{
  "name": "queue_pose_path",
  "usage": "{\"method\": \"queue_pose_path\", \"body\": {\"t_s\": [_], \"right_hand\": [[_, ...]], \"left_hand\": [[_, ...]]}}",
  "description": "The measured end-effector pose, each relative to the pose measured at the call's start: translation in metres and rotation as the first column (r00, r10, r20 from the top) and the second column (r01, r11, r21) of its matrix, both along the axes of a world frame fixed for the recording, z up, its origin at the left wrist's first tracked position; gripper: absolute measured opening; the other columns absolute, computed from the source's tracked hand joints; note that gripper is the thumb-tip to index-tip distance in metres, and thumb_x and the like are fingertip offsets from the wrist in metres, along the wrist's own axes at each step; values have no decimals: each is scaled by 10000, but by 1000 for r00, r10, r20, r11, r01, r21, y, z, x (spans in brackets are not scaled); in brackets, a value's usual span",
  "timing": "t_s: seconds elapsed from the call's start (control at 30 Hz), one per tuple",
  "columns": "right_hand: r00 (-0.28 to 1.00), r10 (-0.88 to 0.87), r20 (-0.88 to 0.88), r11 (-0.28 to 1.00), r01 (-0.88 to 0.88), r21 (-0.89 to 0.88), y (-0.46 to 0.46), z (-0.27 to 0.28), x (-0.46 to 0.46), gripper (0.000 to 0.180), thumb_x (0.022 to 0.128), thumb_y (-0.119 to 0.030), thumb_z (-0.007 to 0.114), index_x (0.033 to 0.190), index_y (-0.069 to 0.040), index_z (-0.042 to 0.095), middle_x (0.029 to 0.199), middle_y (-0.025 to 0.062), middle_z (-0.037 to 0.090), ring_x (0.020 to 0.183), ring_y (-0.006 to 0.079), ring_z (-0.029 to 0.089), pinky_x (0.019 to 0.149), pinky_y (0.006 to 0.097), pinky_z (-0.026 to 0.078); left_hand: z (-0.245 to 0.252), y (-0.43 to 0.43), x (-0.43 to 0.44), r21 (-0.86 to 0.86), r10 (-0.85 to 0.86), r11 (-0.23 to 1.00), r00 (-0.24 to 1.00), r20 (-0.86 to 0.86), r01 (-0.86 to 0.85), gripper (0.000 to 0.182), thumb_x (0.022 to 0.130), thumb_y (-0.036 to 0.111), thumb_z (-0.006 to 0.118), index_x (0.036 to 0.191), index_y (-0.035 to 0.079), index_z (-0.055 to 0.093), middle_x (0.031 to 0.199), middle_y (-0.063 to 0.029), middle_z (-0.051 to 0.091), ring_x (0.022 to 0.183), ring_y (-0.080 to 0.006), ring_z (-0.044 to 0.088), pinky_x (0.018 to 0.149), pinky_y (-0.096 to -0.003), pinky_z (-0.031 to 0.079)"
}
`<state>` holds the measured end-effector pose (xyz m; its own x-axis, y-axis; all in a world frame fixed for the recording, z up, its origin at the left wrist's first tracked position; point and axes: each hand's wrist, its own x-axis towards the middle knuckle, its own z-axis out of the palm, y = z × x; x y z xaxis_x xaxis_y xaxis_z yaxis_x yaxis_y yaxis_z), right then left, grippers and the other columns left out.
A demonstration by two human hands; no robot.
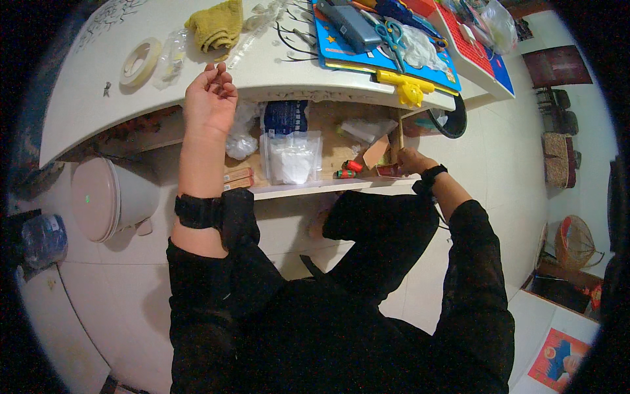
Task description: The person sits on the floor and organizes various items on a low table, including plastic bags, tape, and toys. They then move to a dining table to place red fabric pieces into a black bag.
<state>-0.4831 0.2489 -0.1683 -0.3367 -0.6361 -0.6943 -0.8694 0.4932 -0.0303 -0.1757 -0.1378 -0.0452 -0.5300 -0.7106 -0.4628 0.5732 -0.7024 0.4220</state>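
Note:
My left hand [212, 98] is palm up over the white table's front edge, fingers loosely curled, holding nothing; a yellow cloth [216, 27] lies just beyond it. Below the tabletop a drawer [339, 186] stands pulled out. At its right end is my right hand [412, 161], its fingers at the side wall near a dark red item [388, 170]; whether it grips anything cannot be told. Inside the drawer are a clear pouch of white material [291, 160], a blue packet [285, 117], red and green batteries [346, 173], small boxes [238, 178] and a brown cardboard piece [376, 151].
On the table are a tape roll [141, 62], a blue folder [334, 54], teal-handled scissors [392, 39], a grey case [350, 27] and a yellow plastic item [411, 88]. A lidded bin [98, 199] stands on the floor at left; a dark-rimmed bin [460, 118] is at right.

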Motion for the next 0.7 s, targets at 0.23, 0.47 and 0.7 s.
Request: {"method": "queue_pose_path", "body": {"t_s": [0.23,0.47,0.7], "right_hand": [[971,-166,175,986,169,-7,-8,25,11,253,709,-304,723,790,-71,667,661,78,649,576,193,629,496,325,492],[933,-317,168,947,321,6,-21,40,17,162,728,-103,717,789,23,636,715,99,655,590,155,643,534,261,534],[716,-521,465,769,630,-110,-26,50,9,186,770,-198,708,819,-21,685,724,90,666,638,150,647,571,292,539]], "left_hand": [[-2,-1,1,9,-33,999,999,-41,33,208,807,14,543,1011,39,509,951,-104,559,757,-161,527,611,-250,434],[0,-2,3,16,-46,999,997,-60,47,194,805,16,546,994,46,519,930,-95,562,757,-161,526,609,-246,431],[1,-3,3,13,-49,999,998,-28,49,182,807,21,544,986,45,532,935,-93,564,762,-160,526,610,-241,427]]}}
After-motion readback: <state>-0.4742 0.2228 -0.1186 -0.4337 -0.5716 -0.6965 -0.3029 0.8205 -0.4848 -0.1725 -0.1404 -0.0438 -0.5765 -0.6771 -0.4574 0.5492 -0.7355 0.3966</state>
